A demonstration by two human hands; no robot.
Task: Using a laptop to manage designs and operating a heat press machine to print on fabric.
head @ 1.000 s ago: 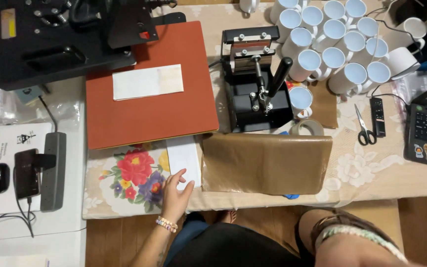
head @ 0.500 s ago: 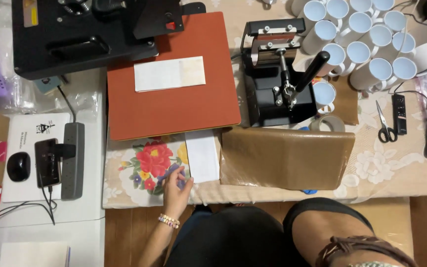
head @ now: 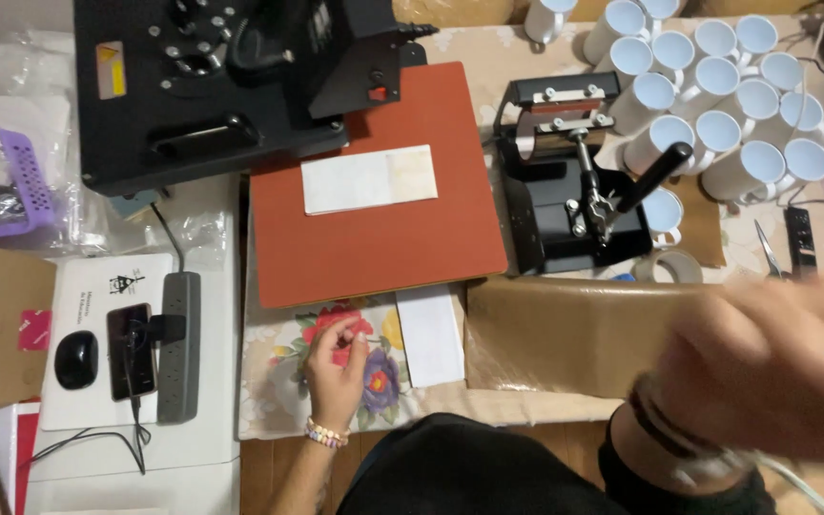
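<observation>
My left hand [head: 336,367] rests on a floral cloth [head: 283,381] at the table's near edge. Its fingers are curled and hold nothing I can see. A bead bracelet is on its wrist. Just right of it lies a white paper strip [head: 429,334], apart from the fingers. My right hand [head: 774,358] is raised close to the camera at the right, heavily blurred, over a brown sheet [head: 565,329]. Its fingers cannot be made out. Beyond the cloth lies a red pad [head: 374,234] with a white paper sheet [head: 369,178] on it.
A black heat press [head: 231,76] stands at the back left and a black mug press [head: 574,191] right of the pad. Several white mugs [head: 717,95] crowd the back right. Scissors [head: 770,250], a tape roll [head: 669,267], a power strip [head: 178,348], a phone [head: 131,351], a mouse [head: 76,360] and a purple basket [head: 2,181] lie around.
My left hand has drawn back from the white strip and curled its fingers. My right hand has swung up into view at the right, blurred. The view has moved closer.
</observation>
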